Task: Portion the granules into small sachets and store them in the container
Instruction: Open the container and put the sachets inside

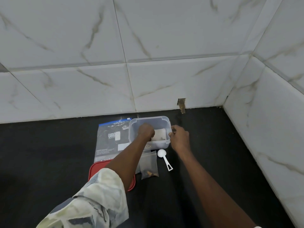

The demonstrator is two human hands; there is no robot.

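- my left hand (pixel 146 130) was down inside the clear container (pixel 148 119), fingers curled under toward a pale sachet (pixel 159 133) on its floor; i could not tell whether they gripped it.
- my right hand (pixel 180 137) pinched the container's right rim.
- a second sachet (pixel 148 162), with brown granules (pixel 149 173) at its bottom, lay on the black counter (pixel 49 153) just in front of the container, with a white scoop (pixel 162 153) beside it.
- a big printed bag (pixel 110 139) lay left of the container, and a red lid (pixel 95 170) sat partly under my left forearm.
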